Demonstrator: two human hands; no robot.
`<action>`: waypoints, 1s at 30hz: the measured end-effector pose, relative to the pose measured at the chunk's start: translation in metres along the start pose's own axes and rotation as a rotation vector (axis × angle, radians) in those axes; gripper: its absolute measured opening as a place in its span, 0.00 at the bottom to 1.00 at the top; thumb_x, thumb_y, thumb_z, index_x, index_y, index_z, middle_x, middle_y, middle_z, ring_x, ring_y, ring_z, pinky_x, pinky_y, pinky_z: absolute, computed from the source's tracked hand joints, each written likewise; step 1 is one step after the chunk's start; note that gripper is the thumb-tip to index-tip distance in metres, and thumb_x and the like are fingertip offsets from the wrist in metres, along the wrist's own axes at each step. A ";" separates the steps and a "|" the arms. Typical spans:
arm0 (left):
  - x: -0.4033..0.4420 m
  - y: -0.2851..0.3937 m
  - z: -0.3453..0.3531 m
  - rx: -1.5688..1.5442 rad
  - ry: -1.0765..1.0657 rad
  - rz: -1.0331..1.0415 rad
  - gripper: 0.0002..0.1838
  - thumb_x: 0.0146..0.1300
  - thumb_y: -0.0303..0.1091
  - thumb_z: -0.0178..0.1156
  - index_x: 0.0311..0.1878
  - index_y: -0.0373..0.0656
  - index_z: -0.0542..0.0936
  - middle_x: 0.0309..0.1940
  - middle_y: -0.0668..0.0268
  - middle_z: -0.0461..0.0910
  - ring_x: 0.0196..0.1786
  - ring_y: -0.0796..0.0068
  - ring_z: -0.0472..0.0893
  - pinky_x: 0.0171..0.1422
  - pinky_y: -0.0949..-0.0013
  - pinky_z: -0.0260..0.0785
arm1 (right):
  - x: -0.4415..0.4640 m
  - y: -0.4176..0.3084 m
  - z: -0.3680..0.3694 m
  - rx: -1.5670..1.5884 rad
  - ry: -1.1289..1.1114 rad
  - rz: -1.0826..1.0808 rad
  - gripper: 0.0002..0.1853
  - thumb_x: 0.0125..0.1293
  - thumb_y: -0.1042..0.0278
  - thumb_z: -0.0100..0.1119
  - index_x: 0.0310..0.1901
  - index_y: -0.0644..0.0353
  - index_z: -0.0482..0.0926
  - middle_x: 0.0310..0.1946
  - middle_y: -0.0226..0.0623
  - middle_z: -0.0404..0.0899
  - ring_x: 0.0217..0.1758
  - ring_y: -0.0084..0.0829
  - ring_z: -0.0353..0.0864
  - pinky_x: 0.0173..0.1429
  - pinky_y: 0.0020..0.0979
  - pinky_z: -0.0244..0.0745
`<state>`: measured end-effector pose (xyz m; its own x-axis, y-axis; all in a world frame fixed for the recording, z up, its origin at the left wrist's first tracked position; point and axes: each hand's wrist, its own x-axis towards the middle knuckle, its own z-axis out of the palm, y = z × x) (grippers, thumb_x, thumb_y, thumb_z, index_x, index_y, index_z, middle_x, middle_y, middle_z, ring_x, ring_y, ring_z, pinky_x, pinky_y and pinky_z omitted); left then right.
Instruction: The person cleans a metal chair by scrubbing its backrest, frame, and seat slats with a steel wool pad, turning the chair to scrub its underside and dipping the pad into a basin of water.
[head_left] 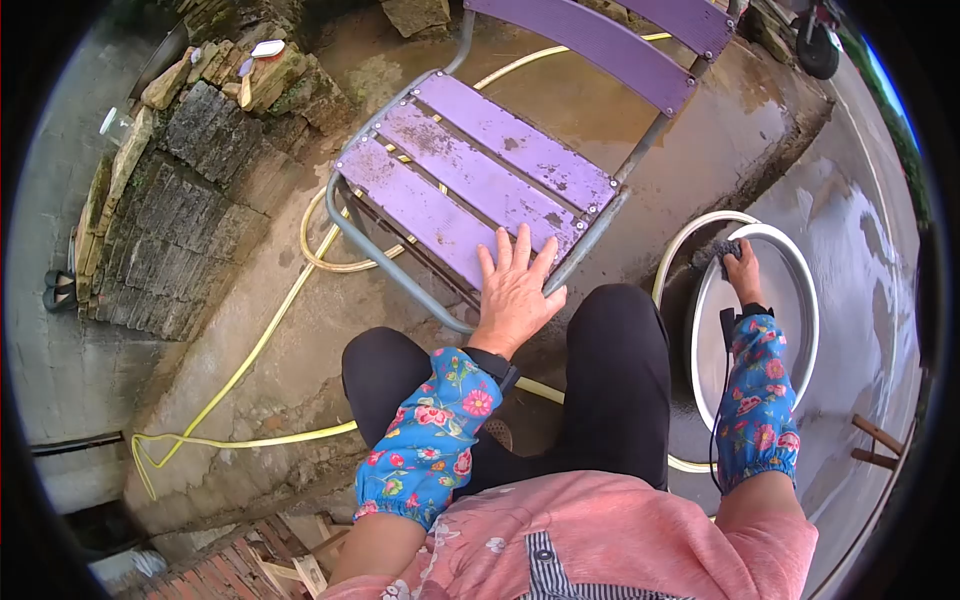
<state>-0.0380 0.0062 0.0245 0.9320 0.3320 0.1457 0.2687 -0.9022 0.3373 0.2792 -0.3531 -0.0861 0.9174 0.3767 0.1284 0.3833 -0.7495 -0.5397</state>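
A folding-style chair [490, 150] with purple wooden slats and a grey metal frame stands in front of me, its paint worn and stained with dark patches. My left hand [515, 290] lies on the near edge of the seat, fingers spread. To the right, a round metal basin [790, 285] with a pale rim sits on the wet ground. Over the basin's left rim, my right hand [743, 275] is closed on a dark grey scouring pad [716, 254]. What lies under its fingers is partly hidden.
A yellow hose [262, 345] winds over the wet concrete, under the chair and around the basin. Stacked stone [210, 130] rises at the left, with brushes [246, 85] on top. Dark shoes [60, 291] lie at far left. A wheel [818, 52] shows at upper right.
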 end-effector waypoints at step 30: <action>-0.001 0.002 -0.003 0.011 0.013 0.016 0.38 0.50 0.47 0.67 0.67 0.52 0.71 0.70 0.48 0.59 0.73 0.39 0.55 0.73 0.33 0.42 | 0.072 -0.246 0.056 0.074 0.102 -0.048 0.24 0.58 0.44 0.65 0.39 0.61 0.79 0.37 0.50 0.83 0.44 0.51 0.81 0.46 0.44 0.75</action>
<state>-0.0387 0.0049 0.0279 0.9330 0.3208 0.1634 0.2562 -0.9105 0.3245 0.2447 -0.1115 0.0095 0.9059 0.3509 0.2372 0.4213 -0.6882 -0.5907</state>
